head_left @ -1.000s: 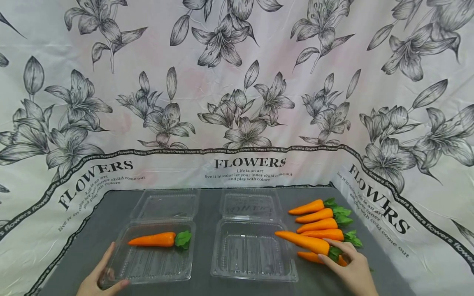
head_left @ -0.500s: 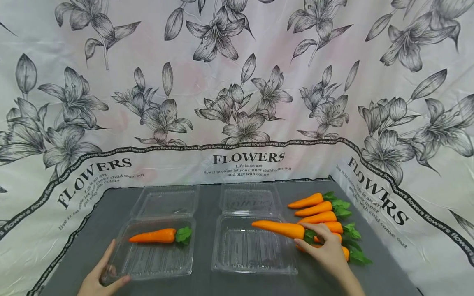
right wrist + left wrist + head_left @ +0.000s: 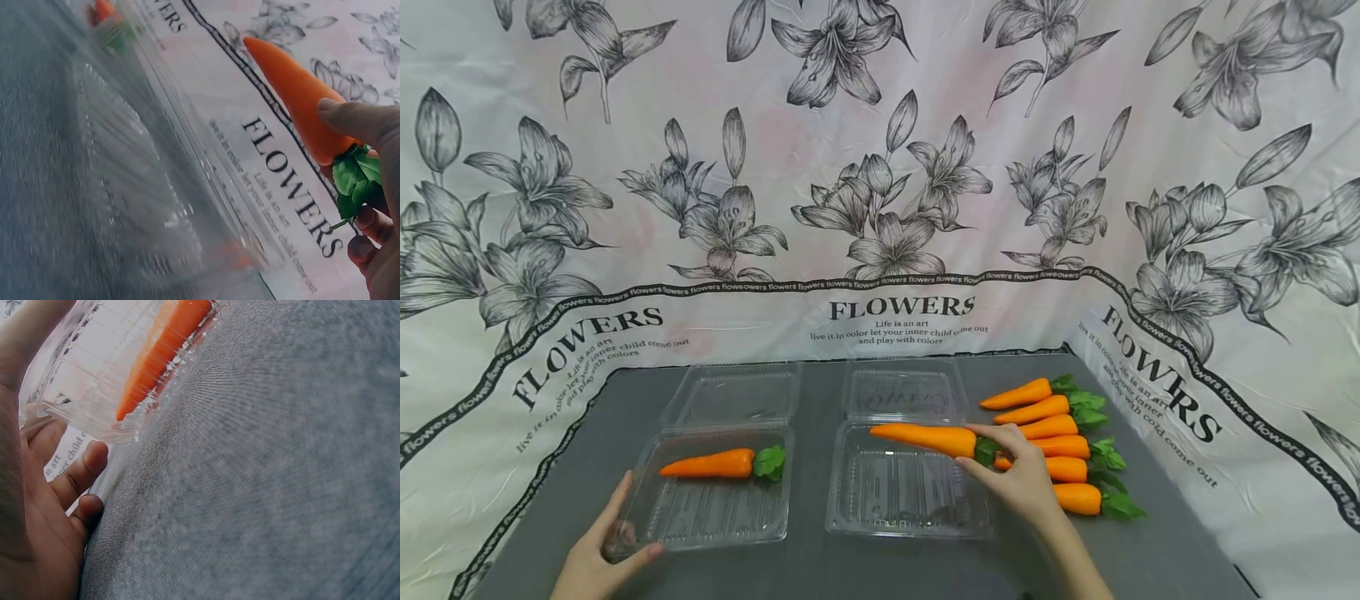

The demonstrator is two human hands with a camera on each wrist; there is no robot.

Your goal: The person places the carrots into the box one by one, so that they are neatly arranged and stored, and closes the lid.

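Note:
In the head view, my right hand (image 3: 1018, 475) pinches an orange carrot (image 3: 925, 437) with green leaves at its top end, above the right clear plastic container (image 3: 835, 517). The right wrist view shows the thumb on the carrot (image 3: 297, 94) near its leaves (image 3: 356, 178); its tip points away from the hand. My left hand (image 3: 598, 542) rests at the near left corner of the left clear plastic container (image 3: 782, 533), thumb and index finger spread along its sides. Inside that container lies another carrot (image 3: 711, 464), also partly seen through the plastic in the left wrist view.
Several more carrots (image 3: 1075, 500) lie in a row at the right of the grey tabletop (image 3: 808, 567), leaves pointing right. Both containers have their lids (image 3: 741, 396) folded back behind them. A flower-printed cloth (image 3: 895, 325) hangs around the table's back and sides.
My right hand has carried the carrot leftward from the row to over the right container. The left hand has stayed at the left container's corner. The head view has tilted slightly.

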